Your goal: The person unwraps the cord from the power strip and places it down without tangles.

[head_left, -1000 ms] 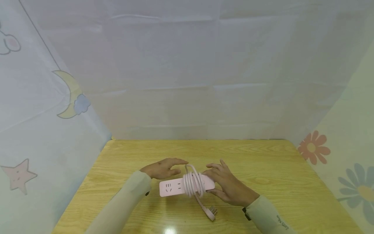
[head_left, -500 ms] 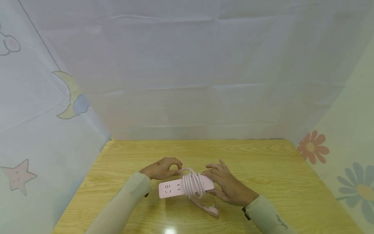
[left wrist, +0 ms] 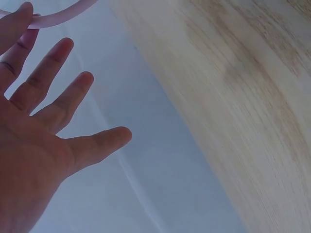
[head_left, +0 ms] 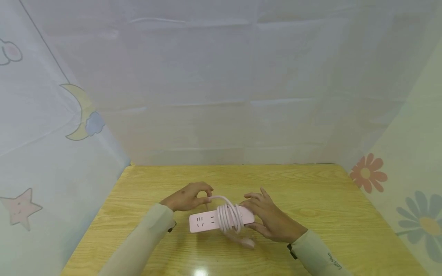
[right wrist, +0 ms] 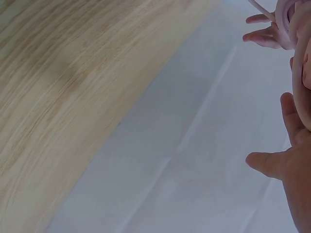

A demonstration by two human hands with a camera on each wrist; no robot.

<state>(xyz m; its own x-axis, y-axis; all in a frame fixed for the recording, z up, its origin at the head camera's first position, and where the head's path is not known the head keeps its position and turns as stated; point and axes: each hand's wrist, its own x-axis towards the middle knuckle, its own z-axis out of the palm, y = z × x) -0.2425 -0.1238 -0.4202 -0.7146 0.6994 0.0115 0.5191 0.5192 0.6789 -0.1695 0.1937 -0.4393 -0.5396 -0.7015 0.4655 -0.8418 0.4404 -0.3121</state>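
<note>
A pink power strip (head_left: 203, 222) is held above the table, its cord (head_left: 228, 219) wound several times round its right half. At the strip's right end, my right hand (head_left: 271, 218) grips it between thumb and fingers. My left hand (head_left: 189, 197) pinches a stretch of the cord between thumb and index finger, left of the coils. In the left wrist view the pinched cord (left wrist: 63, 17) shows at the fingertips, while the other fingers spread apart. The plug (head_left: 248, 242) hangs blurred below the coils. Part of the coils (right wrist: 302, 73) appears in the right wrist view.
The wooden table (head_left: 293, 184) extends under both hands. A pale sheet (head_left: 221, 126) stands behind its far edge, and printed sheets with a moon (head_left: 81, 111) and flowers (head_left: 368, 174) flank the left and right sides.
My left hand, first with fingers stretched out beside the cord, has taken hold of it and drawn it leftward. The plug has swung beneath the strip. My right hand has stayed put.
</note>
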